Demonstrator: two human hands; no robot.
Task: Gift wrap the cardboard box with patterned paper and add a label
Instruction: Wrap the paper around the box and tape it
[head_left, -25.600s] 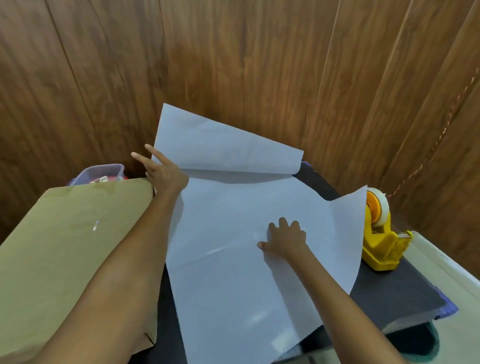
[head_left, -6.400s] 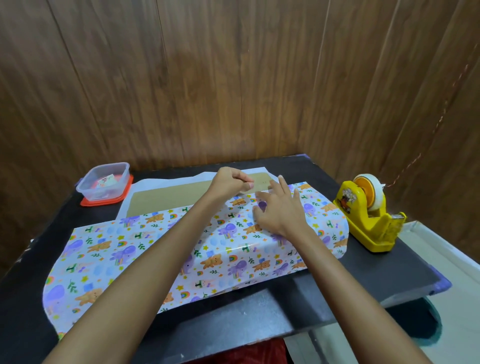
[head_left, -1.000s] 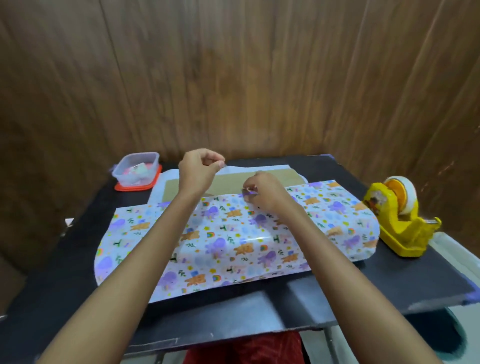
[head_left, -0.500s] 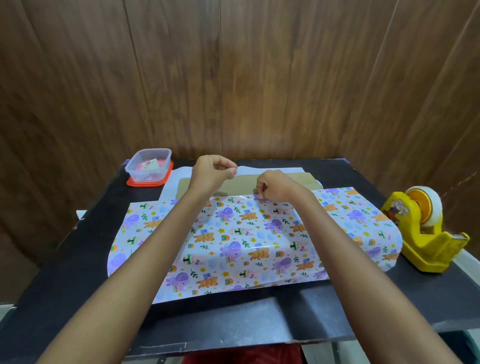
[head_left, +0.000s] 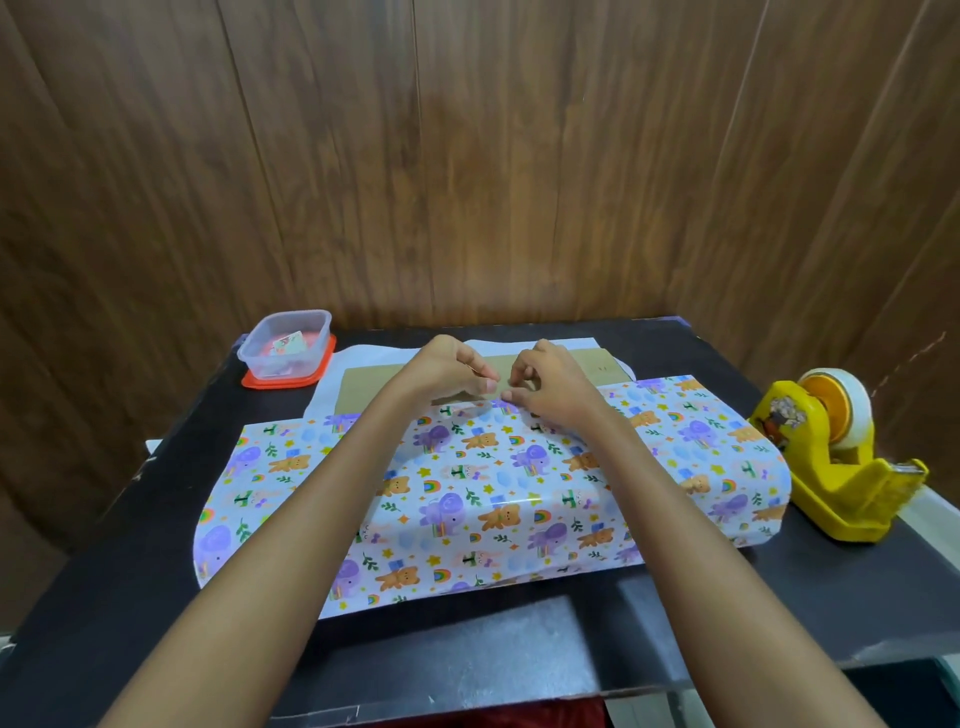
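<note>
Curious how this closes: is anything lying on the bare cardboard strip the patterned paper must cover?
Nothing visible does. Only the left hand and right hand, fingers curled, hang over the cardboard box where the patterned paper ends.

left grip and right grip curled, close together

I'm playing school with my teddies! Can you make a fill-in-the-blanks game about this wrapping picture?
The tape dispenser is coloured ____. The clear tub stands on the table's far ____ side. The patterned paper lies over a cardboard ____.
Answers: yellow, left, box.
</note>
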